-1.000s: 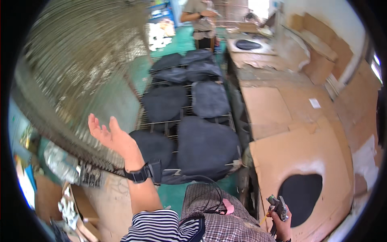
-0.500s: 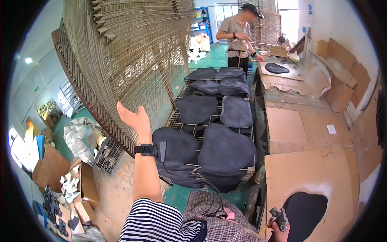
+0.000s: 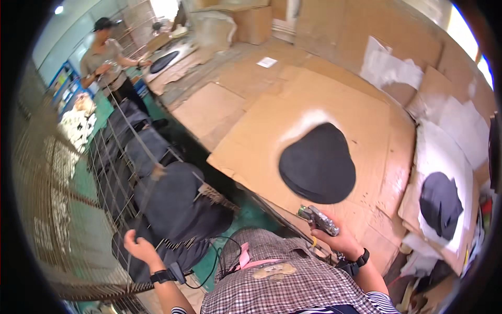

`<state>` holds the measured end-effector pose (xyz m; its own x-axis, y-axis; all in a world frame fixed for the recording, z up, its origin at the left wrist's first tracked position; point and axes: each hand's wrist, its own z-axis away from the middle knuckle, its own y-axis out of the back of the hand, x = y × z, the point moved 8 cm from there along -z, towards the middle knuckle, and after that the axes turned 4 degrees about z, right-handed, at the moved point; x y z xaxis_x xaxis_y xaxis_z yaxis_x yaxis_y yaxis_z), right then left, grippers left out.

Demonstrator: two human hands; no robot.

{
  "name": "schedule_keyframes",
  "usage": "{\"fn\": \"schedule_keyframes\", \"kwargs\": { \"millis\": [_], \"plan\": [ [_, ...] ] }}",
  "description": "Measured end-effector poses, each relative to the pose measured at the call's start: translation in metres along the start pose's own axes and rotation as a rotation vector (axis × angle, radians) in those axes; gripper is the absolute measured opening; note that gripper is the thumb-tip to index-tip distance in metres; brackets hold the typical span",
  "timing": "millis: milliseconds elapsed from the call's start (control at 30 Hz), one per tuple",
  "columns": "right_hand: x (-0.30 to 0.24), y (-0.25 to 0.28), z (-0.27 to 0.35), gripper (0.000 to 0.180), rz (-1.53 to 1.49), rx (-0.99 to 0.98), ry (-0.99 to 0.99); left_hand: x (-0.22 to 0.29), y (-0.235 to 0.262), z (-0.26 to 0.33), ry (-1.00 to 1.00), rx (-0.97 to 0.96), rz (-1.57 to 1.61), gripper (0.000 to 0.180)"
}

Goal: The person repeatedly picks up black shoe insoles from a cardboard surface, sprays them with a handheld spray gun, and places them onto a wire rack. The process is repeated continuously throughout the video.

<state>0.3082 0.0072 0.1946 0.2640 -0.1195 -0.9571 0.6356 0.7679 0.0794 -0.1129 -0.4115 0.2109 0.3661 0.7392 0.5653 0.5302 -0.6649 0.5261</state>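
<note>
Far left of the cardboard (image 3: 376,157) looms the wire rack (image 3: 55,204), and beyond the cardboard's far left corner there's a co-worker (image 3: 102,65)! Dark pads (image 3: 170,193) lie between rack and cardboard; one black pad (image 3: 320,165) sits flat right on the cardboard. Left hand (image 3: 142,248), well left of the cardboard: empty, fingers loosely apart. Right hand (image 3: 339,236), at the cardboard's near edge: fingers closed round the spray gun (image 3: 321,220)!
</note>
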Motion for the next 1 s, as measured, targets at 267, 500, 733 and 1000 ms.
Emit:
{"fn": "schedule_keyframes", "kwargs": {
  "millis": [267, 500, 733, 1000],
  "plan": [
    [0.001, 0.073, 0.109, 0.044, -0.061, 0.486, 0.066, 0.06, -0.171, 0.09, 0.221, -0.577, 0.434, 0.034],
    [-0.024, 0.083, 0.191, 0.046, -0.027, 0.788, 0.033, 0.179, -0.237, 0.133, 0.146, -0.814, 0.748, 0.03],
    [-0.048, 0.027, 0.183, 0.044, -0.189, 0.641, 0.076, 0.23, -0.264, 0.207, 0.0, -1.084, 0.761, 0.026],
    [-0.06, 0.027, 0.226, 0.046, -0.005, 1.048, 0.026, 0.224, -0.287, 0.224, 0.032, -1.166, 0.844, 0.025]
  ]
}}
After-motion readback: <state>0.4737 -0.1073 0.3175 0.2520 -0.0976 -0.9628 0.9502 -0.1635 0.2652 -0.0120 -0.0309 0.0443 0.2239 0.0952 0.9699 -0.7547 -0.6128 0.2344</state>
